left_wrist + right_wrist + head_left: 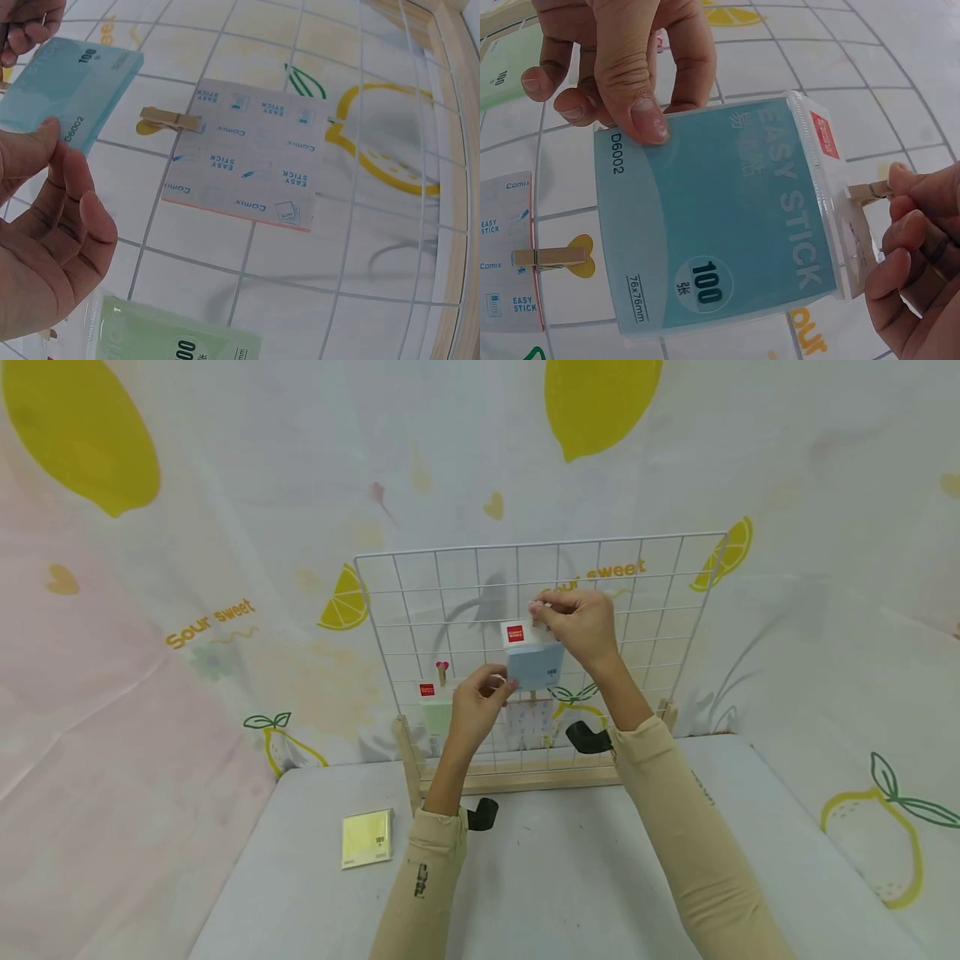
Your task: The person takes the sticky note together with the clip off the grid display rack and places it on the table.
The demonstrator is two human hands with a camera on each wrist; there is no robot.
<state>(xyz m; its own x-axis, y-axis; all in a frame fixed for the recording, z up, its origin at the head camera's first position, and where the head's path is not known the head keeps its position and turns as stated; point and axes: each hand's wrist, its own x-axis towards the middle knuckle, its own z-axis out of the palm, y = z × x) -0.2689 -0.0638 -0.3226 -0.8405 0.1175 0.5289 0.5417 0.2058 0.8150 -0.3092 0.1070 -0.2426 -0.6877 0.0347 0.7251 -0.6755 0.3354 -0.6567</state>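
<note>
A blue sticky note pack [534, 667] in a clear sleeve is held up against the white wire grid [517, 547]. My left hand [476, 706] pinches its lower left edge, thumb on the front face in the right wrist view. At the pack's white top flap, my right hand [588, 627] pinches a small wooden clothespin [870, 193] whose tip sits on the flap. Just below, a pack with a printed "Easy Stick" back [247, 157] hangs from another wooden clothespin [172, 120]. A green sticky note pack [437, 717] hangs on the grid at the left, partly behind my left hand.
The grid stands in a wooden base [525, 781] near the back of the white table [540, 877]. A yellow sticky note pack [367, 839] lies on the table at the left. Behind the grid hangs a lemon-print cloth [262, 485].
</note>
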